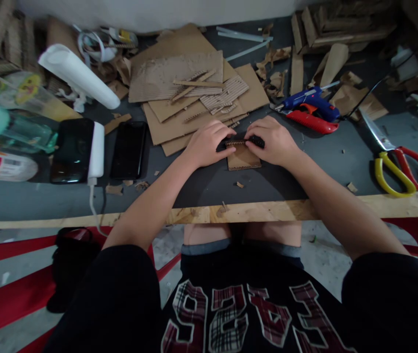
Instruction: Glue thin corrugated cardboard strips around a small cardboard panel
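Observation:
A small brown cardboard piece (pixel 243 158) lies on the dark table top in front of me, its corrugated edges showing. My left hand (pixel 210 142) is at its upper left corner, thumb and fingers closed on that edge. On the upper right corner, my right hand (pixel 271 140) pinches the same piece, fingertips bent together. Between the two hands a dark, ridged strip runs along the top edge; what it is cannot be made out. Behind the hands, larger cardboard sheets (pixel 175 78) are stacked with thin cut strips on top.
At the right are a blue glue gun (pixel 313 102), a red cutter (pixel 311 121) and scissors (pixel 396 162) with red and yellow handles. To the left lie a black phone (pixel 128 149), a power bank (pixel 72 151), bottles and a white roll (pixel 80 76). Cardboard scraps surround them.

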Demonstrator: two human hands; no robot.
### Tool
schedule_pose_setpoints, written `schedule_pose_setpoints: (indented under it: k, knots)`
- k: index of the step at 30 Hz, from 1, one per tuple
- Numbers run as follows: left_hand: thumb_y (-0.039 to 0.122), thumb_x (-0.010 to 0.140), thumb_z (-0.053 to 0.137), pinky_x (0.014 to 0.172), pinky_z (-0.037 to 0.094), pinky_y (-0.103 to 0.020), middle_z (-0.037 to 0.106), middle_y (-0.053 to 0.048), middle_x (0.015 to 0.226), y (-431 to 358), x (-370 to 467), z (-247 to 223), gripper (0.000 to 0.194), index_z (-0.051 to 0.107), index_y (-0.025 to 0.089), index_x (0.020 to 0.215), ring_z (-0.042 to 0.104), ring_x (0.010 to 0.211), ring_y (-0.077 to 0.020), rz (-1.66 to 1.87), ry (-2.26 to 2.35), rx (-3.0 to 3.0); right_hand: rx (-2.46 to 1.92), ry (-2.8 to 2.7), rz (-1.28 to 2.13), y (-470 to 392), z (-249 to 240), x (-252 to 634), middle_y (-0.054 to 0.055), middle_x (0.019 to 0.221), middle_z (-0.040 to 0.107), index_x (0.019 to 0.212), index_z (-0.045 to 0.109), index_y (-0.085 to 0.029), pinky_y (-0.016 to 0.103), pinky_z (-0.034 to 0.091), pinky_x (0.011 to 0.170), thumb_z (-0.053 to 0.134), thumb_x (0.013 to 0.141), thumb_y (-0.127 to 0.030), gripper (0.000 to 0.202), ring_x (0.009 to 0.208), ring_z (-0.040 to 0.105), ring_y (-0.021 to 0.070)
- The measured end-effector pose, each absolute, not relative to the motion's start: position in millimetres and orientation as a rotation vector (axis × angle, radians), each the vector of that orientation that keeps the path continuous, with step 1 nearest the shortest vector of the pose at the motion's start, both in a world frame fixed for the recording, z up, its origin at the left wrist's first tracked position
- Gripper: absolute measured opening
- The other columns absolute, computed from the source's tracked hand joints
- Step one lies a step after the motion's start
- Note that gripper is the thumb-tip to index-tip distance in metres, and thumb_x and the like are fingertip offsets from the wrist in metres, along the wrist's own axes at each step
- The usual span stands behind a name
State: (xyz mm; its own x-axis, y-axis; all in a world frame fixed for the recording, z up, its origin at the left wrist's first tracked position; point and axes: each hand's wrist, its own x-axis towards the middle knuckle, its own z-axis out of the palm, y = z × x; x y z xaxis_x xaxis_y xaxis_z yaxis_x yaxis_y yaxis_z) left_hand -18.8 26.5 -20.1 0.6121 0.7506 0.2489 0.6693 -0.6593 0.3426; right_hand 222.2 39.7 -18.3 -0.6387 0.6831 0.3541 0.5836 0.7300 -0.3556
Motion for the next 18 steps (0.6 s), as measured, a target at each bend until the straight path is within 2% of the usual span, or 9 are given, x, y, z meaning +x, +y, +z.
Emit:
schedule_pose_setpoints:
  k: [7,11,18]
  knots:
    - [0.059,0.094,0.045,0.097,0.047,-0.042,0.068,-0.014,0.113,27.0,-18.4,-20.6,0.054,0.062,0.014,0.119,0.059,0.114,-0.0296,0.551,1.169,2.615,-0.956,-2.471,0.291,40.6,-19.2,223.2,0.009,0.104,0.07,0.093,0.068,-0.021,0.045,0.051,0.092,0.055,0.087,-0.027,0.016,0.099,0.063,0.0276]
    - [0.06,0.094,0.045,0.097,0.047,-0.041,0.068,-0.014,0.113,27.1,-18.8,-21.4,0.055,0.062,0.014,0.119,0.059,0.114,-0.0296,0.56,1.166,2.62,-0.963,-2.454,0.3,41.0,-18.1,226.4,0.01,0.108,0.07,0.1,0.067,-0.021,0.048,0.05,0.095,0.058,0.086,-0.03,0.019,0.104,0.062,0.0295]
    - [0.054,0.093,0.051,0.098,0.047,-0.041,0.068,-0.013,0.111,26.8,-18.1,-21.5,0.049,0.063,0.014,0.118,0.059,0.113,-0.0293,0.559,1.174,2.621,-0.953,-2.483,0.287,40.8,-15.2,227.2,0.009,0.11,0.069,0.104,0.068,-0.022,0.05,0.05,0.095,0.057,0.088,-0.034,0.023,0.105,0.062,0.03]
